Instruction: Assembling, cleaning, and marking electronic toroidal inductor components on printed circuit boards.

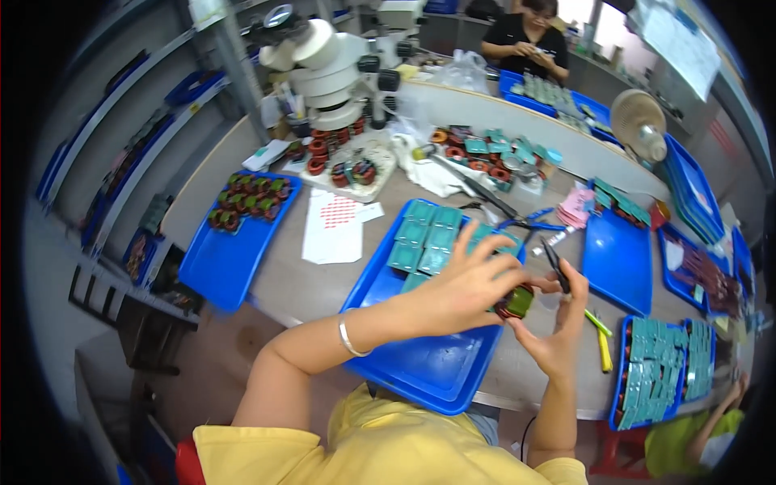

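My left hand reaches across the blue tray with its thumb and fingers closed on a small wound coil with a yellow-green top. On the coil's other side, the thumb of my right hand touches its lower edge. A slim dark pointed tool, perhaps tweezers, is held in the fingers of my right hand, its tip pointing away from me. Teal rectangular parts lie in rows in the tray's far half, partly hidden by my left hand.
Left stands a blue tray of coils, with a microscope behind. Blue-handled pliers and a yellow-green tool lie nearby. A blue tray and teal-filled trays stand right. A person sits beyond the partition.
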`<state>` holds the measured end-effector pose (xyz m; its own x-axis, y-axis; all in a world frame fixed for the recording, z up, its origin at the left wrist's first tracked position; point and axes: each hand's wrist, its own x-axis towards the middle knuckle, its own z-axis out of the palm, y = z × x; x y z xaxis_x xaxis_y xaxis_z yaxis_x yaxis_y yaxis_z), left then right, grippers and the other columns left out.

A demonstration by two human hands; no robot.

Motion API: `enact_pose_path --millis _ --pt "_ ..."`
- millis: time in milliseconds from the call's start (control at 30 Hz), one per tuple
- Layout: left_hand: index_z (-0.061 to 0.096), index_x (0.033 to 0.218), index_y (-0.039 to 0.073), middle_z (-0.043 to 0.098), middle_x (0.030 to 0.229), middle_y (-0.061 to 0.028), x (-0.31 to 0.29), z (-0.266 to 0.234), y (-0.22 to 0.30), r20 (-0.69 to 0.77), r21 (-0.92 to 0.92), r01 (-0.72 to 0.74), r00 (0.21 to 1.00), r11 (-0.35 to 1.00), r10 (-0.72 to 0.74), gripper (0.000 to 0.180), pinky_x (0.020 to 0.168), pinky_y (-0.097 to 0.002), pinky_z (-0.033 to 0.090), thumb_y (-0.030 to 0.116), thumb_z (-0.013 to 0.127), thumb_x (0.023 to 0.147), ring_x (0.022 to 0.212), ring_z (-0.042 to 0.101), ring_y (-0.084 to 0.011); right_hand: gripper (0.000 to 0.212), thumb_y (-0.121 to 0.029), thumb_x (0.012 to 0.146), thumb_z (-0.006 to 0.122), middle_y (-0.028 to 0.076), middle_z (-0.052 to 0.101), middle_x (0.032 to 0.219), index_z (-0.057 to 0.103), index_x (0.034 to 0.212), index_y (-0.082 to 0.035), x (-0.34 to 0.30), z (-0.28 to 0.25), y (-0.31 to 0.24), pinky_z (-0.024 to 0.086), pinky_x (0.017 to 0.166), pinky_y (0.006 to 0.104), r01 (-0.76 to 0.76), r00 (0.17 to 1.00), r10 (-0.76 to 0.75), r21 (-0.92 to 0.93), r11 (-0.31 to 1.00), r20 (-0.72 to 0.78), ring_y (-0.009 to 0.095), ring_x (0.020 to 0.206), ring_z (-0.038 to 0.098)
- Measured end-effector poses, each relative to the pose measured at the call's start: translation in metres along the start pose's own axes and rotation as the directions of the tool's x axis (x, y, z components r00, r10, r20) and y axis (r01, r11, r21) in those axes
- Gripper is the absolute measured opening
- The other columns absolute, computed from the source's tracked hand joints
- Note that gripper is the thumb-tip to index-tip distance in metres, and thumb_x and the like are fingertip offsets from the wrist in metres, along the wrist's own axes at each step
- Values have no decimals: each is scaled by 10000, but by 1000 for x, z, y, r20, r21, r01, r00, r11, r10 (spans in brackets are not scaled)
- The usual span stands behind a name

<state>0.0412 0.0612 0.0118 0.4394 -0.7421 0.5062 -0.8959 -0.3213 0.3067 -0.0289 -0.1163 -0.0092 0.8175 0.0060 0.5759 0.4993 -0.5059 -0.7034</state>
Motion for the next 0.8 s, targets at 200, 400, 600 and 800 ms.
enact_pose_path --millis 200,400,600,800 --pt "530 1075 111 512 1086 -69 -27 -6 -4 -99 -115 193 974 975 -204 510 1008 -507 208 227 740 625 1151 393 -266 866 -235 623 743 92 446 1115 293 1328 -12 -3 -16 2 325 897 325 13 992 -9 33 999 -127 205 998 474" --pt "595 1030 95 580 1021 -103 -141 -92 -90 -511 226 665 703 712 -494 509 911 -359 352 118 741 543 1016 483 -279 648 -216 755 612 110 492 1024 350 1294 31 -57 -52 36 337 872 332 4 884 -6 -5 1000 -467 209 941 486" --pt "573 1091 143 557 1097 -41 -262 -137 -152 -476 424 870 449 251 -756 545 1023 -552 111 168 767 582 1124 412 -248 562 -189 783 557 104 486 951 376 1263 39 -123 -42 47 351 840 330 -121 848 47 -107 987 -529 201 882 472" --pt "530 1188 242 492 1152 -19 -310 -152 -186 -425 573 772 567 276 -705 664 979 -470 238 157 768 575 1147 386 -263 537 -135 756 534 129 499 966 385 1238 49 -150 -27 49 346 842 343 -288 784 255 34 957 -566 213 862 478"
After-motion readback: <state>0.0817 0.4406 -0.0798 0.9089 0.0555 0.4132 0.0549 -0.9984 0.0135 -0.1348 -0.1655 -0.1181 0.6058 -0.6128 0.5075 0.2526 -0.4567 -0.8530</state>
